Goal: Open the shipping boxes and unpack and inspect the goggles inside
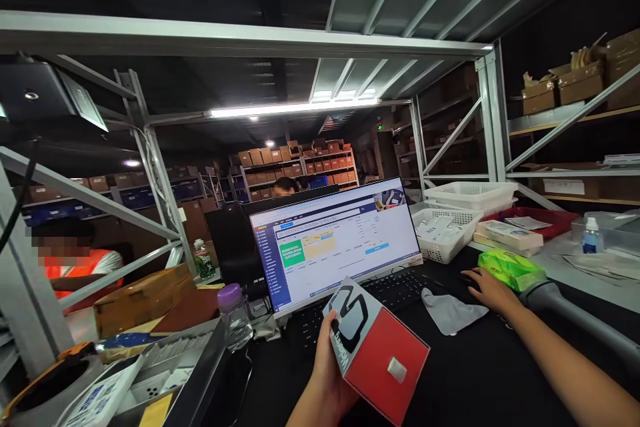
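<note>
My left hand (pixel 325 367) holds a small box (pixel 376 347) with a red side and a white face printed with black shapes, tilted in front of the keyboard (pixel 380 293). My right hand (pixel 487 290) rests palm down on the black desk to the right of the keyboard, apparently over a mouse that is hidden under it. A grey cloth (pixel 453 312) lies just left of that hand. The monitor (pixel 335 243) behind shows a software page with a green field.
White baskets (pixel 467 203) stand behind right, beside flat boxes (pixel 507 235), a green packet (pixel 510 268) and a small bottle (pixel 592 235). A purple-capped bottle (pixel 234 317) and cartons (pixel 143 297) are left. A person in orange (pixel 75 267) sits far left. Metal racking surrounds the desk.
</note>
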Demonstrator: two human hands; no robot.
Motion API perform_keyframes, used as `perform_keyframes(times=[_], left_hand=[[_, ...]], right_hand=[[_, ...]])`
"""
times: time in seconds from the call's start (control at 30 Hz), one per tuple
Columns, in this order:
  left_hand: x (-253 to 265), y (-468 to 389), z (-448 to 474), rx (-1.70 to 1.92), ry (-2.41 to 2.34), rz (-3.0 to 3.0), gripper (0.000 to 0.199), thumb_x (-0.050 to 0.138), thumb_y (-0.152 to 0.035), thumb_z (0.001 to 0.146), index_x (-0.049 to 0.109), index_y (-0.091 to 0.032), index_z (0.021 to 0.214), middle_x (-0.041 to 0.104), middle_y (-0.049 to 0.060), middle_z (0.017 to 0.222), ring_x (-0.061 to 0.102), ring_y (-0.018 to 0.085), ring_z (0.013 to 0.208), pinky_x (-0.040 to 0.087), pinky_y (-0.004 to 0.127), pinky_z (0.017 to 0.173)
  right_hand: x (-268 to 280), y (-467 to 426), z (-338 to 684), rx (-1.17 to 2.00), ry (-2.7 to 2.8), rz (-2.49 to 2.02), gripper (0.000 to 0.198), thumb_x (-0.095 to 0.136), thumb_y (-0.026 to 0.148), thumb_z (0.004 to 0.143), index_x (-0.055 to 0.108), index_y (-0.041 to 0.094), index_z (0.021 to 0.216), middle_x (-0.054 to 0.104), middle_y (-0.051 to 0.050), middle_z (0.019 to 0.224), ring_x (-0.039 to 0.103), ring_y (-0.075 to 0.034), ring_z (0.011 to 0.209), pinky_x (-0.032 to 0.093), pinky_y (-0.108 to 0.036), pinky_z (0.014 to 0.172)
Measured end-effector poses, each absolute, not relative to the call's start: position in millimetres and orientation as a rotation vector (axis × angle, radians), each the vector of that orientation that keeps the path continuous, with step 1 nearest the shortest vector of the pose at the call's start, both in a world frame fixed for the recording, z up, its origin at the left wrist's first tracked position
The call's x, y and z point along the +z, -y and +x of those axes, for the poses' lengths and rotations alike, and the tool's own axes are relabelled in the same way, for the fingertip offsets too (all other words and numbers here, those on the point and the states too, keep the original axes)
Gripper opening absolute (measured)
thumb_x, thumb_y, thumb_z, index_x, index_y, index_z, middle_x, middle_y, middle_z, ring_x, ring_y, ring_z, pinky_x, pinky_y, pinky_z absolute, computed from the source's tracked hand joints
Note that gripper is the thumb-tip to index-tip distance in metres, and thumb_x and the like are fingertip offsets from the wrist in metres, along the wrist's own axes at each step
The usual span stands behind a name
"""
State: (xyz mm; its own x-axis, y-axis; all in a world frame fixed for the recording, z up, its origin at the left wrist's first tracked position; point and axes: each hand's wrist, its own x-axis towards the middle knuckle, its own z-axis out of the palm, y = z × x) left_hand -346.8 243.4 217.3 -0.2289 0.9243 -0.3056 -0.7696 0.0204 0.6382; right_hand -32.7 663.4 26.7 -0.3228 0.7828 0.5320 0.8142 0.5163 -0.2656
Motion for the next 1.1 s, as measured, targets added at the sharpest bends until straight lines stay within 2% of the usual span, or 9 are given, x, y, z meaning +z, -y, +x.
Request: perform_keyframes(times=[0.1, 0.2, 0.4, 0.5, 0.67, 0.8, 0.93, 1.03, 1.1], left_hand=[[220.2, -242.2, -345.2, 1.608, -0.809, 0.183, 0.043, 0.055, -0.053, 0.095, 0.067, -0.014, 0.083, 0.072, 0.009, 0.07, 0.067, 0.023, 0.059, 0.053, 0.034, 0.064], [223.1, -241.2, -347.0, 1.646, -0.768, 0.189, 0.04, 0.053, -0.051, 0.096, 0.067, -0.015, 0.083, 0.072, 0.008, 0.07, 0.07, 0.025, 0.066, 0.054, 0.036, 0.071], [222.6, -242.1, -352.7, 1.633, -0.74, 0.211, 0.043, 0.054, -0.052, 0.095, 0.068, -0.013, 0.083, 0.074, 0.012, 0.078, 0.071, 0.026, 0.071, 0.054, 0.037, 0.077], [221.2, -242.9, -352.2, 1.629, -0.736, 0.209, 0.044, 0.053, -0.053, 0.094, 0.068, -0.013, 0.084, 0.076, 0.014, 0.089, 0.072, 0.028, 0.08, 0.053, 0.036, 0.077], [219.9, -242.5, -354.6, 1.65, -0.744, 0.2, 0.043, 0.053, -0.054, 0.093, 0.068, -0.014, 0.088, 0.075, 0.012, 0.089, 0.071, 0.028, 0.083, 0.053, 0.035, 0.076], [221.3, -243.1, -362.4, 1.684, -0.755, 0.209, 0.039, 0.054, -0.051, 0.092, 0.067, -0.015, 0.09, 0.073, 0.009, 0.082, 0.069, 0.025, 0.072, 0.053, 0.038, 0.076], [225.6, -241.8, -367.9, 1.722, -0.787, 0.228, 0.032, 0.055, -0.047, 0.092, 0.068, -0.018, 0.095, 0.074, 0.006, 0.084, 0.069, 0.025, 0.072, 0.055, 0.041, 0.076], [227.0, -241.3, -370.8, 1.719, -0.843, 0.259, 0.034, 0.057, -0.046, 0.091, 0.068, -0.017, 0.103, 0.074, 0.008, 0.088, 0.07, 0.026, 0.074, 0.056, 0.042, 0.076], [226.1, -241.9, -372.2, 1.739, -0.89, 0.3, 0.038, 0.057, -0.045, 0.092, 0.067, -0.014, 0.112, 0.074, 0.011, 0.093, 0.071, 0.028, 0.079, 0.056, 0.043, 0.077]], right_hand=[[23.9, -665.5, -31.3, -0.081, 2.145, -1.285, 0.048, 0.056, 0.026, 0.082, 0.067, 0.023, 0.129, 0.061, -0.015, 0.132, 0.062, -0.03, 0.119, 0.047, -0.043, 0.105], [22.1, -667.4, -30.5, -0.098, 2.147, -1.267, 0.048, 0.055, 0.025, 0.082, 0.068, 0.022, 0.128, 0.061, -0.016, 0.131, 0.062, -0.03, 0.118, 0.047, -0.042, 0.106], [24.7, -668.6, -30.2, -0.106, 2.139, -1.233, 0.045, 0.057, 0.028, 0.079, 0.072, 0.024, 0.121, 0.065, -0.015, 0.127, 0.064, -0.031, 0.115, 0.048, -0.043, 0.104], [28.4, -665.4, -30.3, -0.116, 2.122, -1.222, 0.043, 0.057, 0.027, 0.077, 0.073, 0.025, 0.116, 0.067, -0.014, 0.123, 0.065, -0.031, 0.113, 0.05, -0.044, 0.103], [36.5, -650.6, -35.4, -0.143, 2.087, -1.217, 0.047, 0.055, 0.026, 0.075, 0.071, 0.017, 0.118, 0.068, -0.018, 0.117, 0.068, -0.032, 0.108, 0.053, -0.043, 0.098], [65.6, -633.2, -40.0, -0.188, 2.046, -1.233, 0.051, 0.058, 0.03, 0.075, 0.067, 0.016, 0.123, 0.065, -0.019, 0.124, 0.064, -0.036, 0.114, 0.051, -0.047, 0.1], [120.0, -615.7, -11.1, -0.26, 1.955, -1.295, 0.043, 0.054, 0.037, 0.086, 0.064, 0.021, 0.125, 0.059, -0.015, 0.137, 0.055, -0.035, 0.126, 0.042, -0.049, 0.11], [143.0, -592.6, 41.3, -0.305, 1.753, -1.48, 0.048, 0.048, 0.048, 0.092, 0.061, 0.02, 0.128, 0.061, -0.022, 0.129, 0.051, -0.045, 0.125, 0.037, -0.063, 0.106], [139.7, -571.9, 77.9, -0.226, 1.664, -1.622, 0.053, 0.053, 0.057, 0.086, 0.063, 0.019, 0.121, 0.065, -0.027, 0.109, 0.055, -0.053, 0.113, 0.04, -0.072, 0.092]])
